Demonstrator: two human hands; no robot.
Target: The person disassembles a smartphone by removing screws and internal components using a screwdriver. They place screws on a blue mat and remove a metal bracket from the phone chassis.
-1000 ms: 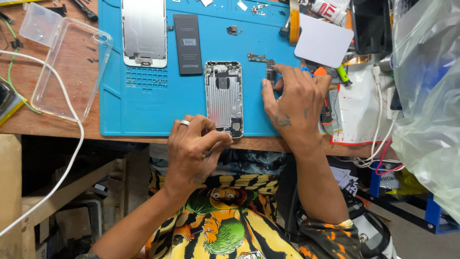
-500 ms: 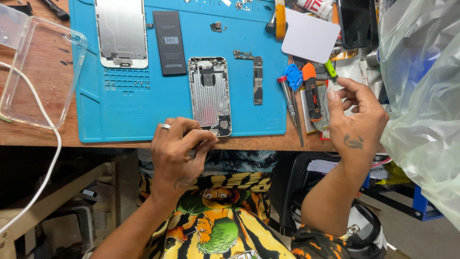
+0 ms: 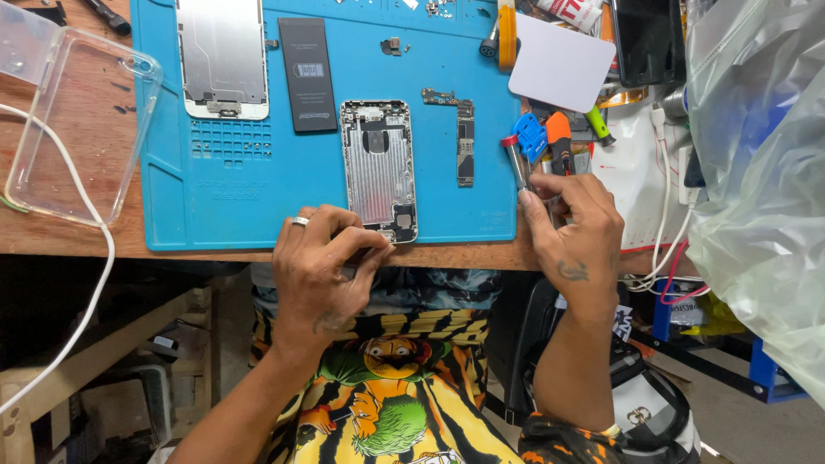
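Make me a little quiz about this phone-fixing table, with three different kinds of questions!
1. True or false: the black battery lies on the blue mat.
2. Which hand reaches to the tools beside the mat? A) left hand B) right hand
3. Fill in: the left hand touches the bottom end of the opened ____.

Key
1. True.
2. B: the right hand is at the screwdriver with the red collar.
3. Phone shell, the silver one in the middle of the mat.

Gutted silver phone shell (image 3: pixel 379 167) – flat, mat-edge, red-tipped screwdriver (image 3: pixel 516 161)
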